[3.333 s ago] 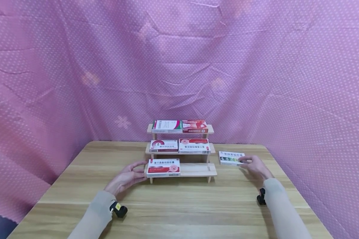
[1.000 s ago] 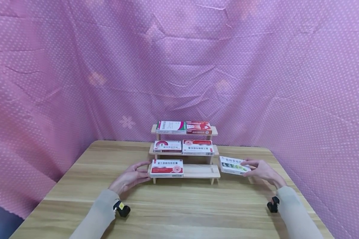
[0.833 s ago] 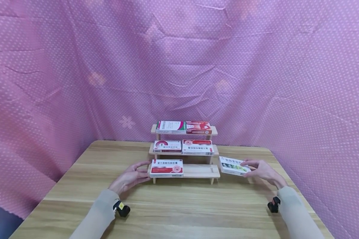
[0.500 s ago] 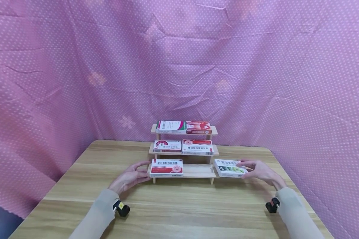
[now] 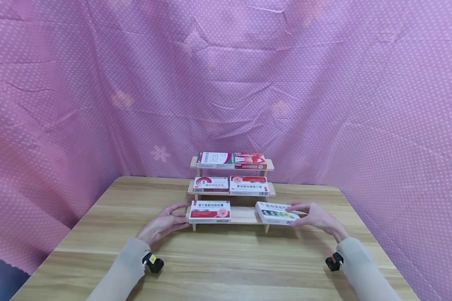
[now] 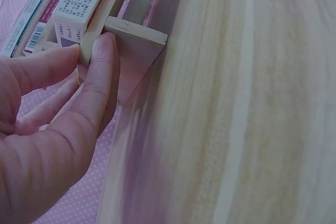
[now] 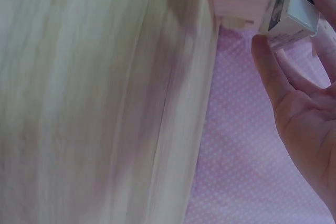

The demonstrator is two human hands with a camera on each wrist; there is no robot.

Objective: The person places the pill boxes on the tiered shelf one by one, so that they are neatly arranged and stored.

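Note:
My right hand (image 5: 316, 217) grips the right end of a white medicine box (image 5: 275, 214) with a green picture strip. That box overlaps the right end of the lowest step of a three-step wooden display stand (image 5: 245, 215), slightly askew and jutting past its end. In the right wrist view, fingers and thumb stand on either side of the box (image 7: 299, 22). My left hand (image 5: 163, 223) pinches the left end of the lowest step; the left wrist view shows thumb and fingertips on the board's edge (image 6: 94, 30). Beside it, a red-and-white medicine box (image 5: 209, 212) lies on that step.
On the middle step lie a white box with red arcs (image 5: 211, 184) and a red-and-white box (image 5: 249, 185). The top step bears a white-and-green box (image 5: 215, 159) and a red box (image 5: 250, 160). Wooden table (image 5: 226, 259) below; pink dotted cloth (image 5: 226, 83) hangs behind.
My right hand took the white-and-green box from the table at the right and carried it left, over the lowest step's right end. The left hand has stayed at the stand.

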